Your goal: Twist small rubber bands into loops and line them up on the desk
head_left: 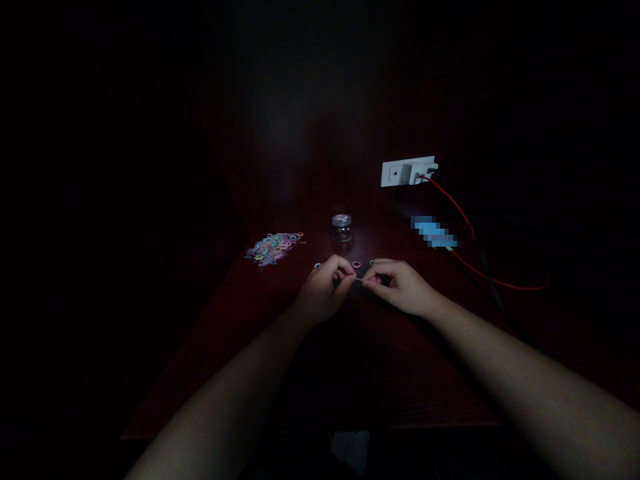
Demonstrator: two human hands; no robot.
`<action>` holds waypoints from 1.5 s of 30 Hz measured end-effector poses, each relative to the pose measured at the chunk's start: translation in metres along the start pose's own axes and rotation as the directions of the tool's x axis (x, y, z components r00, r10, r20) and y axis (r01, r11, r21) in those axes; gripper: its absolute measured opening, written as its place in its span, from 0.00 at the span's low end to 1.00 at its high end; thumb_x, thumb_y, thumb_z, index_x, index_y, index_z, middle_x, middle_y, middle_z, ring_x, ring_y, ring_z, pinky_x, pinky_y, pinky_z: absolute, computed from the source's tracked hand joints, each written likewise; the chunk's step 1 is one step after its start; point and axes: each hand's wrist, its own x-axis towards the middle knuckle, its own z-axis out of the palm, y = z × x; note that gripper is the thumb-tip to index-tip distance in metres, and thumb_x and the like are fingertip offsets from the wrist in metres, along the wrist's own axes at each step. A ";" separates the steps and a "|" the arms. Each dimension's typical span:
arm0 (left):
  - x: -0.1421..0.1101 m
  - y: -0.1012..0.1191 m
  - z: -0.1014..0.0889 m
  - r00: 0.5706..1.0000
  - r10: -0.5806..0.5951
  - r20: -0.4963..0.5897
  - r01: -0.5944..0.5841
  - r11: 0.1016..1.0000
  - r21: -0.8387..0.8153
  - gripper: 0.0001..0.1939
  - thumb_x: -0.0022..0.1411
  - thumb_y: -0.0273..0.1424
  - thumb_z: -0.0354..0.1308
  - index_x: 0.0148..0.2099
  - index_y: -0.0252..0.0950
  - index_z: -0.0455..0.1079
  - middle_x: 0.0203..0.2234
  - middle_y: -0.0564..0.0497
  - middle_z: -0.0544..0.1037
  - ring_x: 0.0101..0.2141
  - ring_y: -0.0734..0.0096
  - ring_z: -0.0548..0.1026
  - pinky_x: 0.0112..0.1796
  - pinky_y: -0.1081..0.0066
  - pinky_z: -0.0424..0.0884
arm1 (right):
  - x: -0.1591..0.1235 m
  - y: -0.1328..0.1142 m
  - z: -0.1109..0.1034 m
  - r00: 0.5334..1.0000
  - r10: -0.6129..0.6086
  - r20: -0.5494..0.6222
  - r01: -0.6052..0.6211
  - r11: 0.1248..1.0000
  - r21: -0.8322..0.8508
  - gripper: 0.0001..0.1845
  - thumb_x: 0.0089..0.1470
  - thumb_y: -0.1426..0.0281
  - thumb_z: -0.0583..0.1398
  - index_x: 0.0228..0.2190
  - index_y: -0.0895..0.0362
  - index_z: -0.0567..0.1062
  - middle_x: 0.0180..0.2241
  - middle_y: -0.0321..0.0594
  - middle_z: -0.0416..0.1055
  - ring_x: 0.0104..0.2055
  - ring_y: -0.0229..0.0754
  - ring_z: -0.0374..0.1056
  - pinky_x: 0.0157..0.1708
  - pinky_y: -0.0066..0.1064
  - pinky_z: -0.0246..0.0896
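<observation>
My left hand (327, 287) and my right hand (397, 285) meet over the middle of the table, each closed in a pinch. Between their fingertips stretches a thin, pale elastic band (359, 279). Just beyond the fingers lie a pink ring-shaped band (357, 265), a green one (371, 263) beside my right hand, and a light blue one (317, 265) partly covered by my left hand. Farther left is a loose pile of multicoloured elastic bands (274, 249). A small clear lidded jar (342, 229) stands upright behind my hands.
The dark red table (210, 360) has its front edge near me. At the back right, a white charger (417, 173) sits in a wall socket (393, 174). Its red cable (480, 270) loops down to a blurred blue object (434, 232). Surroundings are very dark.
</observation>
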 end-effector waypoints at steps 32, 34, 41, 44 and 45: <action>-0.001 0.004 0.001 0.998 -0.054 0.031 0.054 0.999 0.008 0.04 0.58 0.28 0.58 0.38 0.38 0.67 0.30 0.54 0.77 0.29 0.76 0.72 0.31 0.73 0.67 | -0.001 -0.005 0.003 0.999 -0.021 -0.034 0.024 0.998 0.066 0.06 0.54 0.69 0.59 0.29 0.57 0.75 0.24 0.36 0.66 0.27 0.36 0.61 0.29 0.29 0.58; -0.001 0.003 0.001 0.999 -0.043 0.025 0.043 0.999 0.010 0.04 0.59 0.28 0.58 0.38 0.38 0.67 0.31 0.54 0.77 0.29 0.76 0.73 0.31 0.73 0.67 | -0.001 -0.006 0.002 0.999 -0.015 -0.034 0.017 0.998 0.061 0.05 0.54 0.69 0.59 0.30 0.57 0.75 0.25 0.36 0.66 0.28 0.37 0.62 0.29 0.29 0.59; -0.001 0.003 0.002 0.999 -0.035 0.004 0.035 0.999 0.016 0.04 0.59 0.28 0.58 0.38 0.38 0.67 0.30 0.54 0.77 0.29 0.76 0.73 0.31 0.73 0.67 | -0.001 -0.005 0.001 0.999 -0.014 -0.047 0.016 0.999 0.035 0.05 0.53 0.71 0.58 0.28 0.58 0.74 0.24 0.36 0.65 0.27 0.36 0.62 0.29 0.29 0.58; -0.001 0.003 0.002 0.999 -0.036 -0.008 0.036 0.999 0.019 0.04 0.59 0.28 0.58 0.38 0.38 0.67 0.31 0.53 0.77 0.30 0.75 0.73 0.31 0.72 0.68 | -0.001 -0.005 0.002 0.999 -0.012 -0.043 0.014 0.999 0.036 0.04 0.52 0.71 0.58 0.28 0.57 0.73 0.23 0.35 0.65 0.27 0.36 0.62 0.29 0.29 0.58; -0.001 0.003 0.002 0.999 -0.032 -0.010 0.032 0.999 0.020 0.03 0.59 0.28 0.58 0.38 0.38 0.67 0.32 0.53 0.77 0.30 0.75 0.73 0.31 0.72 0.68 | -0.001 -0.005 0.002 0.999 -0.014 -0.042 0.016 0.999 0.038 0.04 0.52 0.71 0.58 0.27 0.57 0.73 0.23 0.35 0.65 0.27 0.36 0.62 0.29 0.28 0.59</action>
